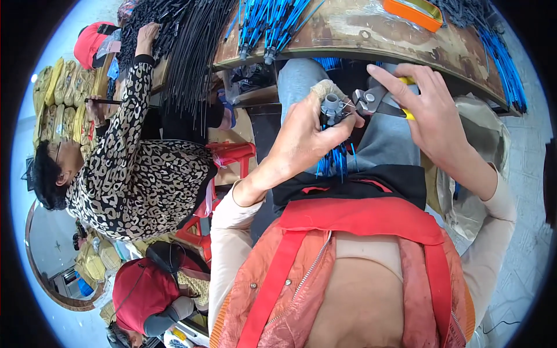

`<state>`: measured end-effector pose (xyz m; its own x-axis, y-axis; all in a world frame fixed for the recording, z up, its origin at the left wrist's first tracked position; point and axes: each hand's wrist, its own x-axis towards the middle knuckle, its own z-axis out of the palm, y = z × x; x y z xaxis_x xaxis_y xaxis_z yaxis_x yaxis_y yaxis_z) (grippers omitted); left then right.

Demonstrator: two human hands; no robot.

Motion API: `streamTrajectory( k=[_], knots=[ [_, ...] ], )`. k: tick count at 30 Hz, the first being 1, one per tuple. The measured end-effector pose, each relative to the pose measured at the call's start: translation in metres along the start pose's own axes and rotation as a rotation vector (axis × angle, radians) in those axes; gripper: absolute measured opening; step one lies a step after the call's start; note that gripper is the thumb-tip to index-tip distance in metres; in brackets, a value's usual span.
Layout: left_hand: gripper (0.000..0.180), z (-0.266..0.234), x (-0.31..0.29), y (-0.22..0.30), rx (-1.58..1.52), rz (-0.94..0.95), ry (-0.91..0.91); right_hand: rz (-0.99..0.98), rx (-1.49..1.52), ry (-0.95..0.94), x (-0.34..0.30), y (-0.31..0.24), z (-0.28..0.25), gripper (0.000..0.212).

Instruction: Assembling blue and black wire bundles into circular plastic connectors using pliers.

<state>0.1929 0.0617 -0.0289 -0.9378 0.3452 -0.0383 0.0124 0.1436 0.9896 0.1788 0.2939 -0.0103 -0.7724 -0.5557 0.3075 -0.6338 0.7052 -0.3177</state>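
Observation:
In front of my lap, my left hand [299, 136] is closed around a grey round hub [331, 103] with a bundle of thin blue rods [333, 163] hanging below it, much like an umbrella frame. Worn, pale wrapping covers part of a finger on that hand. My right hand [436, 110] grips pliers [380, 104] with yellow handles, its index finger stretched along them. The metal jaws point left and sit just beside the hub, near a fine wire [348, 105]. Whether the jaws touch the wire, I cannot tell.
Ahead stands a worn wooden table [342, 35] carrying several blue rod bundles [270, 26], black rods [197, 52] and an orange box [413, 13]. A co-worker in a patterned top [142, 185] sits at left. Red stools [232, 155] stand between us; a pale sack [478, 130] is at right.

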Motion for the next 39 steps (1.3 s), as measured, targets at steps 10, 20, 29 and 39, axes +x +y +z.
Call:
streamTrajectory(
  k=[10,20,29,39],
  knots=[
    [0.018,-0.005,0.013,-0.004,0.076,0.029,0.019,-0.247,-0.429,0.132,0.027,0.017,0.002,0.061],
    [0.014,-0.028,0.049,0.011,-0.086,-0.017,0.019,-0.034,0.222,-0.747,0.093,0.031,-0.073,0.052],
    [0.029,-0.029,0.071,0.005,-0.204,-0.016,0.051,-0.218,-0.026,0.033,0.066,0.041,-0.021,0.055],
    [0.027,-0.023,0.078,-0.014,-0.278,0.019,-0.093,0.405,0.665,-0.567,0.04,0.042,-0.004,0.056]
  ],
)
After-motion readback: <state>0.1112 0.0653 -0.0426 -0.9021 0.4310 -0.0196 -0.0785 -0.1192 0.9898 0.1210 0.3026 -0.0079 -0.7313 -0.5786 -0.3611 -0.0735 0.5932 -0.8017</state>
